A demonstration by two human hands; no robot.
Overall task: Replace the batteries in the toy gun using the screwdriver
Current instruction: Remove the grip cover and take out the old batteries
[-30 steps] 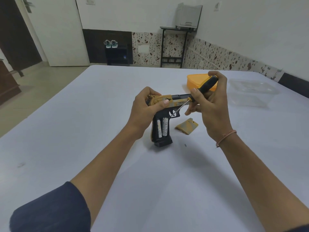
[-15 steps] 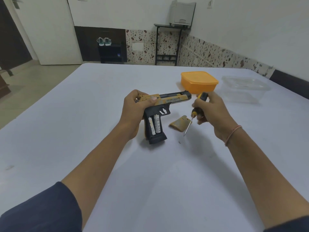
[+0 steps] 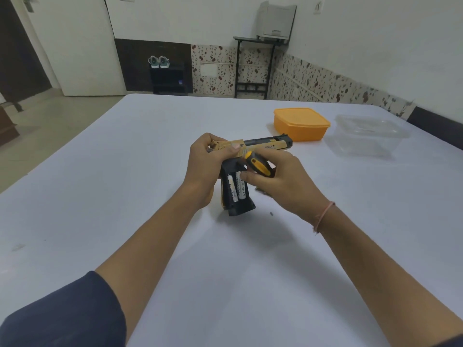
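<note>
At a white counter [image 3: 125, 196], a person's left hand [image 3: 208, 166] grips the rear of a toy gun [image 3: 265, 144], fingers [image 3: 226, 149] curled round its slide, and the gun's butt rests on the counter. Two batteries [image 3: 236, 187] sit exposed in the open grip. The right hand [image 3: 283, 184] curls round a screwdriver [image 3: 259, 166], one fingertip at the batteries. An orange box [image 3: 300, 123] and a clear tub [image 3: 368, 136] stand beyond, to the right.
</note>
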